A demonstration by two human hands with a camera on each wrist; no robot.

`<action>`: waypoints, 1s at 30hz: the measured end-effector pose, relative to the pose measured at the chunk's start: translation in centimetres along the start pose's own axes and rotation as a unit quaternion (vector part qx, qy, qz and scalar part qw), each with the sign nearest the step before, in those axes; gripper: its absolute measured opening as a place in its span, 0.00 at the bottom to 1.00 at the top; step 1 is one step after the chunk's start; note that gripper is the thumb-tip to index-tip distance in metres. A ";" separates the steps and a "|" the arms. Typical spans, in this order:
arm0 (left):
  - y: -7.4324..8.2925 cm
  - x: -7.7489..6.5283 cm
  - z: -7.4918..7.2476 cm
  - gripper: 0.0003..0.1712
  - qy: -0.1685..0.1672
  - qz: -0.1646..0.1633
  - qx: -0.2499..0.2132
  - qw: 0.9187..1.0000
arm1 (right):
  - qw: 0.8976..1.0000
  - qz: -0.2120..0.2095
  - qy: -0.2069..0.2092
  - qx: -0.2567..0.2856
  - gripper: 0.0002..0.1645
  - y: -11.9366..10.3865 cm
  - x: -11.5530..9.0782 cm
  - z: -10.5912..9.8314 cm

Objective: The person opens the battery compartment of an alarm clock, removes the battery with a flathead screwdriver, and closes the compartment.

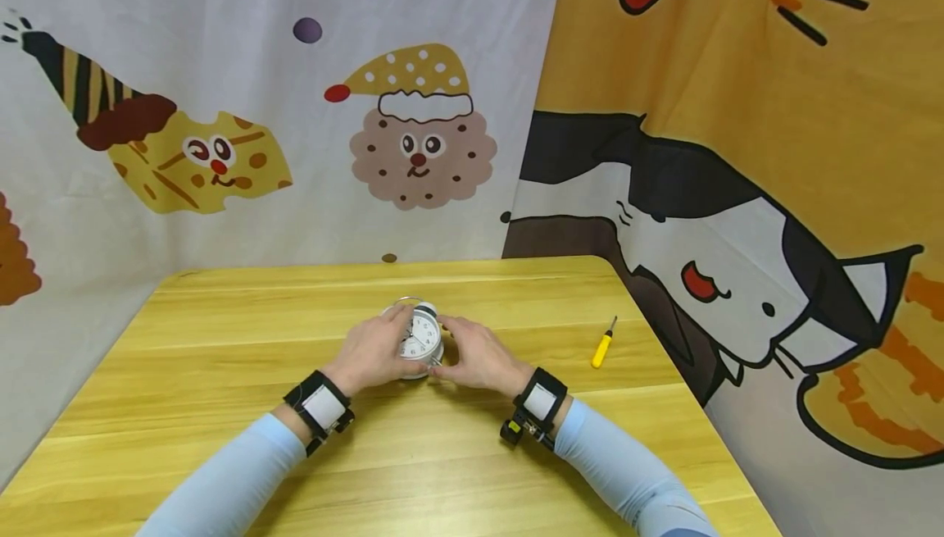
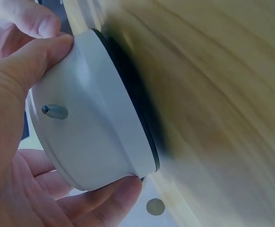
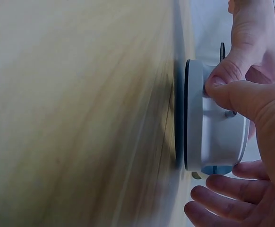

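A small white alarm clock [image 1: 424, 337] is held face up close over the wooden table, its dial visible between the hands. My left hand [image 1: 374, 348] grips it from the left, covering part of the dial; in the left wrist view the thumb and fingers span the white casing [image 2: 90, 118], around a short metal leg [image 2: 56, 111]. From the right, my right hand [image 1: 481, 355] holds the clock between thumb and index fingertip. Its other fingers [image 3: 222, 198] extend beside the casing in the right wrist view. Both thumbs meet at the near side.
A screwdriver [image 1: 603, 350] with a yellow handle lies on the right part of the wooden table [image 1: 243, 316]. Behind the table hangs a cartoon-printed curtain [image 1: 310, 152], and another printed cloth [image 1: 737, 217] runs along the right side.
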State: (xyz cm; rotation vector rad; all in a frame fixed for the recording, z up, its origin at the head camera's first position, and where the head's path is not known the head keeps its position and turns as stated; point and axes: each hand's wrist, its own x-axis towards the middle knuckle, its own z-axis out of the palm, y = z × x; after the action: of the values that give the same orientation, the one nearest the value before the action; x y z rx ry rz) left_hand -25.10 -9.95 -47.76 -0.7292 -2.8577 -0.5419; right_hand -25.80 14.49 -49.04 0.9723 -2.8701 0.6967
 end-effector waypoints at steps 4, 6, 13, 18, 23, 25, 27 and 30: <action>0.1 0.1 0.3 0.67 0.002 0.007 -0.004 1.000 | 1.000 -0.005 0.003 0.005 0.57 0.1 0.0 0.0; 0.2 0.1 0.4 0.67 -0.001 0.007 -0.008 1.000 | 1.000 -0.008 0.001 0.004 0.57 0.1 0.0 0.0; 0.4 0.0 0.8 0.62 -0.004 0.004 -0.010 1.000 | 1.000 -0.012 -0.013 -0.008 0.61 0.0 -0.1 0.1; 0.4 0.0 1.1 0.62 -0.003 0.001 -0.007 1.000 | 1.000 -0.010 -0.018 -0.016 0.61 0.0 -0.2 0.1; 0.5 -0.2 1.1 0.64 -0.003 -0.002 -0.008 1.000 | 0.999 -0.018 -0.019 -0.031 0.60 0.0 -0.1 0.1; 0.5 -0.2 1.2 0.64 0.001 0.000 -0.008 1.000 | 0.999 -0.018 -0.021 -0.036 0.61 0.0 -0.1 0.0; 0.5 -0.1 1.3 0.64 0.006 0.002 -0.007 1.000 | 0.999 -0.021 -0.020 -0.039 0.60 0.1 0.0 -0.1; 0.4 -0.1 1.4 0.63 0.014 0.006 -0.005 1.000 | 0.998 -0.032 -0.013 -0.043 0.59 0.2 0.2 -0.2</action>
State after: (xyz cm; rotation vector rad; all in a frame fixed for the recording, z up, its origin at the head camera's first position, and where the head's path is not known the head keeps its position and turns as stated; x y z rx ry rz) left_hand -24.91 -9.15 -48.94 -0.7339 -2.8259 -0.5616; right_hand -26.08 14.60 -48.95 1.0650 -2.8494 0.5544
